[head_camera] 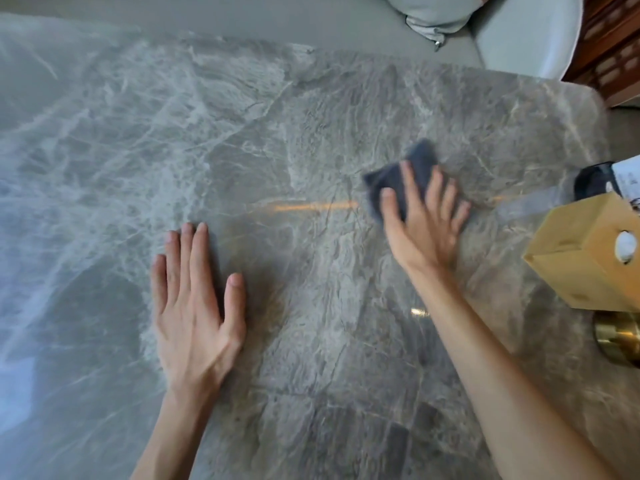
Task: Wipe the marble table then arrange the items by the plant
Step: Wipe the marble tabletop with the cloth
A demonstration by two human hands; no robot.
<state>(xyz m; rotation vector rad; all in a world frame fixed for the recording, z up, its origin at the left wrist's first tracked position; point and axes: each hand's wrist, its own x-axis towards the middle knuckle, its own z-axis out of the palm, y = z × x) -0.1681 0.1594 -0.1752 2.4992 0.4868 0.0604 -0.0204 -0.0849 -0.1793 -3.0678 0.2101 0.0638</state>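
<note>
The grey marble table (263,140) fills most of the view. My right hand (424,225) presses a dark blue-grey cloth (414,168) flat onto the table right of centre, fingers spread over it; the cloth looks blurred. My left hand (195,306) lies flat on the marble at lower left of centre, fingers apart, holding nothing. No plant is in view.
A tan cardboard tissue box (585,254) stands at the right edge, with a brass round object (618,336) below it and a dark item with a white label (602,180) behind it. A pale sofa with a cushion (436,15) lies beyond the table's far edge.
</note>
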